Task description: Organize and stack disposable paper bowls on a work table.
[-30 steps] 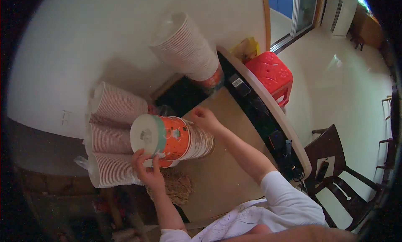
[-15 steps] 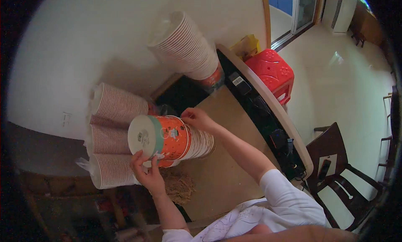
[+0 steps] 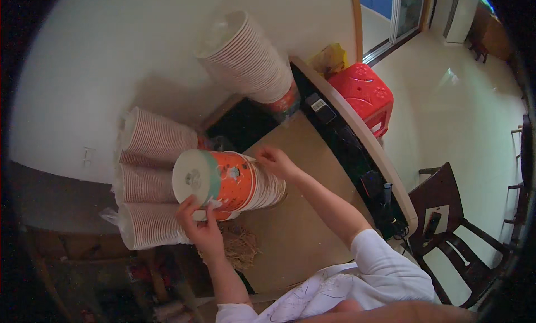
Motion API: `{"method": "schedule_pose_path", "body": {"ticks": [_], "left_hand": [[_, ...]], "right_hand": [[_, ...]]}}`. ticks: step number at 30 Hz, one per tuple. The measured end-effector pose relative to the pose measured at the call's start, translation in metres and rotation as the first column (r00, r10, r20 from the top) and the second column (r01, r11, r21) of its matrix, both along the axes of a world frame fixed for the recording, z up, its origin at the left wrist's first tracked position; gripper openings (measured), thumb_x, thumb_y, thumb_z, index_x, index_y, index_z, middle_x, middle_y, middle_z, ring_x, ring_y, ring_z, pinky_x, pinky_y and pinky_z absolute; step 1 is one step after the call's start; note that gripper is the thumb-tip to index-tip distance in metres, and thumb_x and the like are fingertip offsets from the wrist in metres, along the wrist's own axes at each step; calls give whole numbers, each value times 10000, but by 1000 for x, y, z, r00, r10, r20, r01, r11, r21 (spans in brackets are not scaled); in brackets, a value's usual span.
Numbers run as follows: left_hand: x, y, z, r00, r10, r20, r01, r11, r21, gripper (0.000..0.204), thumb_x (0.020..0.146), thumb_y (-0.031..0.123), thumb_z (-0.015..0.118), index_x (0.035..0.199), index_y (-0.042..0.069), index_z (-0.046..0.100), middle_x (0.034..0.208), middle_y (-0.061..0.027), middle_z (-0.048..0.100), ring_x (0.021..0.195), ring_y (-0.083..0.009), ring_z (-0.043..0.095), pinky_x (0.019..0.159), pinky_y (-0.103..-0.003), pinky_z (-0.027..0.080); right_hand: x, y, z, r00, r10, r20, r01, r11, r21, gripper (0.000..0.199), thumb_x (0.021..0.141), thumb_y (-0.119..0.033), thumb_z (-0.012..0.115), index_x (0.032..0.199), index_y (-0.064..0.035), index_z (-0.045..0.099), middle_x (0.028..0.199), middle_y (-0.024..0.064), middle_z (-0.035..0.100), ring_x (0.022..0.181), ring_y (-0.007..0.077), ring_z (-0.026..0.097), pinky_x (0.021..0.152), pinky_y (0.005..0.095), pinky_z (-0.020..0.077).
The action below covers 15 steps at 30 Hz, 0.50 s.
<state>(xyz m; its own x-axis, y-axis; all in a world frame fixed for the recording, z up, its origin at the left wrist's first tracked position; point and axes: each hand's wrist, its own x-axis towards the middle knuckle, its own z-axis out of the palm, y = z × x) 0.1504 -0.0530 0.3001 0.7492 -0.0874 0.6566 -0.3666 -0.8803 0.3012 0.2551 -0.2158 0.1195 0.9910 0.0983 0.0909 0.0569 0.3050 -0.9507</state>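
Orange and white paper cups (image 3: 234, 183) form a nested stack lying on its side above the desk (image 3: 301, 233), its round white base turned toward the camera. The left hand (image 3: 201, 228) has its grip closed on the stack from below near that base, thumb and fingers pressed against the lowest cup. The right hand (image 3: 276, 162) touches the top of the stack at its orange part, fingertips pinched on the paper there; whether they grasp a cup rim or only press on it cannot be told.

To the left of the held stack, three more cup stacks (image 3: 151, 183) lie sideways against the white wall (image 3: 100, 55), one above the other, touching. A taller stack in clear wrap (image 3: 245, 60) leans upright at the far end of the desk, its foot by an orange cup. A dark tray (image 3: 240, 124) lies between it and the held stack. Along the right edge of the desk runs a black strip (image 3: 357, 161) with small devices on it. Beyond it stand a red stool (image 3: 363, 91) and a dark wooden chair (image 3: 446, 211) on the pale floor. A tangle of straw-like fibre (image 3: 240, 247) lies just under the left wrist.
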Motion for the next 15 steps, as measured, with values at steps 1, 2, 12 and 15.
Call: {"method": "schedule_pose_path", "body": {"ticks": [1, 2, 12, 15], "left_hand": [[1, -1, 0, 1000, -25, -18, 24, 999, -29, 297, 661, -11, 633, 902, 29, 464, 1011, -112, 493, 936, -269, 463, 803, -347, 372], [0, -2, 0, 998, -50, -36, 48, 997, -59, 302, 668, -7, 629, 919, 29, 465, 1027, -110, 494, 939, -266, 463, 801, -345, 372], [-2, 3, -1, 997, -39, -65, 44, 997, 69, 352, 696, 33, 623, 1008, 25, 461, 1085, -107, 489, 1022, -275, 438, 841, -359, 350], [-5, 7, 1, 990, 8, -144, 11, 991, 130, 399, 689, 27, 628, 1044, 16, 447, 1106, -112, 474, 1028, -276, 426, 851, -361, 342]], "right_hand": [[0, 0, -2, 1000, 1, 0, -1, 1000, 0, 141, 792, -151, 503, 806, -13, 527, 685, 54, 554, 635, 116, 496, 573, 286, 424], [0, 1, -4, 1000, 8, 9, -7, 999, -36, 148, 793, -155, 504, 827, -12, 528, 687, 59, 558, 645, 117, 501, 576, 283, 425], [-20, -1, 5, 976, -218, -19, 217, 975, -53, 187, 799, -134, 511, 937, -8, 504, 830, 67, 565, 746, 125, 530, 651, 249, 437], [-35, 1, 18, 980, -193, -40, 194, 980, 33, 135, 796, -91, 524, 918, -39, 501, 793, 18, 532, 719, 81, 500, 639, 214, 414]]}}
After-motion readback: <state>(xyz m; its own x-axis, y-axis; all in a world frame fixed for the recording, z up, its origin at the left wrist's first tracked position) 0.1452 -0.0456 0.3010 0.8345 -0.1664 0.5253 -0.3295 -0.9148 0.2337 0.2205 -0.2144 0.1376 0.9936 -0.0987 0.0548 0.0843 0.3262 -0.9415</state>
